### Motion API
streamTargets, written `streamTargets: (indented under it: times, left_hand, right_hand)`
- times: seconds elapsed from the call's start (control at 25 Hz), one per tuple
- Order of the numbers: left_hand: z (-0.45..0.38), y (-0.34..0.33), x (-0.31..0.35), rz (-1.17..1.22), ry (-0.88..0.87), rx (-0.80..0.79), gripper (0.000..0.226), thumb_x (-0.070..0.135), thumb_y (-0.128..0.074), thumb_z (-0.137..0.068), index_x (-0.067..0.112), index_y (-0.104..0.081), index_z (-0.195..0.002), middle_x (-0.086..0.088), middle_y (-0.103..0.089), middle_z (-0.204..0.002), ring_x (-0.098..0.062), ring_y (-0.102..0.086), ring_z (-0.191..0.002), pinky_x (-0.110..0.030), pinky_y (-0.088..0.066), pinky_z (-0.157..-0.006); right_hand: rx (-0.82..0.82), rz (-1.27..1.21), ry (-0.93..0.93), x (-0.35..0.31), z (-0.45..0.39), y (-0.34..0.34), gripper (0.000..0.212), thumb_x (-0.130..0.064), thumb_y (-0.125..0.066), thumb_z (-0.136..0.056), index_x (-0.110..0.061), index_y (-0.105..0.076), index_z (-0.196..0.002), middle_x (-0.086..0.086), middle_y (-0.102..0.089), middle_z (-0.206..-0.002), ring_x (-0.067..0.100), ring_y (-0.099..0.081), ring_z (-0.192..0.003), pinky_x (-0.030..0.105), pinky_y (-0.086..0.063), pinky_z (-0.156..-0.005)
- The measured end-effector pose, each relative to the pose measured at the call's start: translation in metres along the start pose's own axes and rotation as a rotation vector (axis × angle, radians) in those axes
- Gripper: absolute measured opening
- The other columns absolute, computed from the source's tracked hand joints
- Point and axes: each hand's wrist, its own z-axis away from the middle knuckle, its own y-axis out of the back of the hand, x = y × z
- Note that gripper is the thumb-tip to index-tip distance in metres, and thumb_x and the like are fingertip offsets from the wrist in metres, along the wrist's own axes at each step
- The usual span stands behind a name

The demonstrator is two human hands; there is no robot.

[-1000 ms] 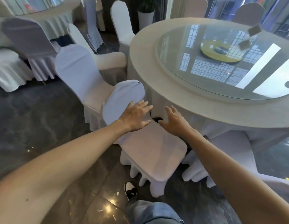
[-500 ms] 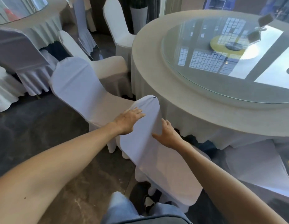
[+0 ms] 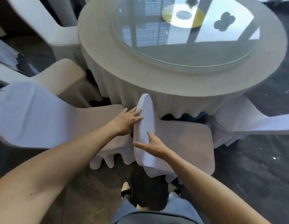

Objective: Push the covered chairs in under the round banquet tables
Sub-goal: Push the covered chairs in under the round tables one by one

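1. Nearest to me, the person stands with one shoe [image 3: 126,189] on the dark floor [image 3: 253,175], just behind the chair [image 3: 185,143].
2. The right hand [image 3: 154,145] lies on the near part of the chair back [image 3: 146,125], fingers spread and almost straight; it presses and does not clasp.
3. The left hand [image 3: 126,121] lies flat on the left side of the same back, fingers straight, holding nothing.
4. The chair stands sideways to the table [image 3: 156,70]; its seat is outside the tablecloth [image 3: 132,97], not yet under.
5. A second chair [image 3: 35,113] touches it on the left.
6. I think the risk is this: flat palms may slide on the loose cover, or the chair may catch the cloth or the neighbour when it turns.
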Motion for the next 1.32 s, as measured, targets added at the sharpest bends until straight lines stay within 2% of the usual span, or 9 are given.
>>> streamTargets:
  times: [0.08, 0.2, 0.32, 0.48, 0.56, 0.64, 0.72, 1.04, 1.32]
  left_hand:
    - [-0.008, -0.010, -0.008, 0.003, -0.067, 0.013, 0.079, 0.018, -0.071, -0.082, 0.023, -0.032, -0.151, -0.007, -0.009, -0.165, -0.026, -0.006, -0.152, -0.051, -0.021, -0.117]
    - [-0.018, -0.021, -0.011, -0.014, -0.137, 0.057, 0.072, 0.025, -0.074, -0.077, 0.023, -0.044, -0.142, -0.007, -0.020, -0.162, -0.028, -0.007, -0.151, -0.057, -0.015, -0.118]
    - [-0.028, -0.017, -0.022, -0.135, -0.276, 0.180, 0.053, 0.047, -0.077, -0.068, 0.027, -0.064, -0.116, 0.000, -0.053, -0.131, -0.028, -0.028, -0.145, -0.063, -0.008, -0.117]
    - [-0.030, -0.014, -0.022, -0.151, -0.443, 0.251, 0.051, 0.065, -0.074, -0.056, 0.029, -0.068, -0.092, 0.006, -0.053, -0.094, -0.021, -0.053, -0.105, -0.049, -0.019, -0.117]
    - [-0.022, -0.015, -0.008, -0.153, -0.513, 0.192, 0.053, 0.070, -0.071, -0.056, 0.028, -0.065, -0.088, 0.007, -0.050, -0.088, -0.019, -0.047, -0.091, -0.032, -0.035, -0.100]
    - [-0.011, -0.014, 0.007, -0.165, -0.538, 0.151, 0.055, 0.076, -0.066, -0.056, 0.029, -0.063, -0.084, 0.008, -0.048, -0.082, -0.017, -0.037, -0.082, -0.030, -0.036, -0.084]
    - [-0.002, -0.011, 0.027, -0.147, -0.551, 0.115, 0.054, 0.078, -0.063, -0.055, 0.031, -0.061, -0.081, 0.010, -0.047, -0.078, -0.016, -0.032, -0.080, -0.033, -0.034, -0.080]
    - [0.023, -0.027, 0.142, -0.051, -0.437, -0.075, 0.045, 0.072, -0.065, -0.061, 0.030, -0.064, -0.077, 0.013, -0.061, -0.075, -0.013, -0.044, -0.074, -0.034, -0.034, -0.078]
    - [0.065, -0.042, 0.284, 0.198, -0.088, 0.020, 0.036, 0.060, -0.068, -0.066, 0.026, -0.064, -0.079, 0.009, -0.062, -0.078, -0.014, -0.052, -0.074, -0.031, -0.033, -0.075]
  right_hand:
    - [0.076, -0.012, -0.092, -0.011, -0.011, -0.031, 0.094, -0.062, -0.070, -0.078, -0.012, -0.030, -0.147, 0.007, -0.044, -0.142, 0.020, -0.047, -0.120, 0.044, -0.045, -0.104]
    - [0.263, 0.036, -0.190, -0.013, -0.026, -0.065, 0.085, -0.041, -0.070, -0.084, -0.011, -0.023, -0.148, 0.011, -0.044, -0.143, 0.028, -0.050, -0.122, 0.046, -0.048, -0.098]
    - [0.388, 0.071, -0.241, -0.018, -0.032, -0.079, 0.070, -0.024, -0.064, -0.088, -0.012, -0.026, -0.146, 0.010, -0.051, -0.134, 0.033, -0.056, -0.115, 0.044, -0.051, -0.091]
    - [0.463, 0.030, -0.274, -0.020, -0.018, -0.089, 0.036, -0.014, -0.066, -0.085, -0.016, -0.044, -0.113, 0.005, -0.057, -0.100, 0.025, -0.056, -0.084, 0.033, -0.046, -0.068]
    - [0.456, 0.055, -0.255, -0.012, 0.001, -0.095, 0.032, -0.013, -0.065, -0.084, -0.015, -0.046, -0.110, 0.003, -0.054, -0.094, 0.022, -0.050, -0.077, 0.028, -0.038, -0.064]
    - [0.449, 0.091, -0.220, 0.002, 0.020, -0.099, 0.032, -0.013, -0.065, -0.084, -0.015, -0.049, -0.112, 0.003, -0.055, -0.096, 0.021, -0.048, -0.075, 0.023, -0.035, -0.061]
    - [0.436, 0.134, -0.178, 0.020, 0.039, -0.099, 0.034, -0.015, -0.064, -0.084, -0.017, -0.049, -0.113, 0.004, -0.058, -0.099, 0.020, -0.047, -0.074, 0.016, -0.029, -0.056]
    - [0.321, 0.326, -0.025, 0.114, 0.117, -0.073, 0.031, -0.014, -0.059, -0.079, -0.015, -0.050, -0.109, 0.004, -0.056, -0.088, 0.023, -0.046, -0.068, 0.021, -0.031, -0.054]
    - [0.144, 0.565, 0.131, 0.225, 0.187, -0.009, 0.053, -0.015, -0.058, -0.080, -0.018, -0.047, -0.132, 0.012, -0.066, -0.113, 0.035, -0.061, -0.094, 0.040, -0.053, -0.078]
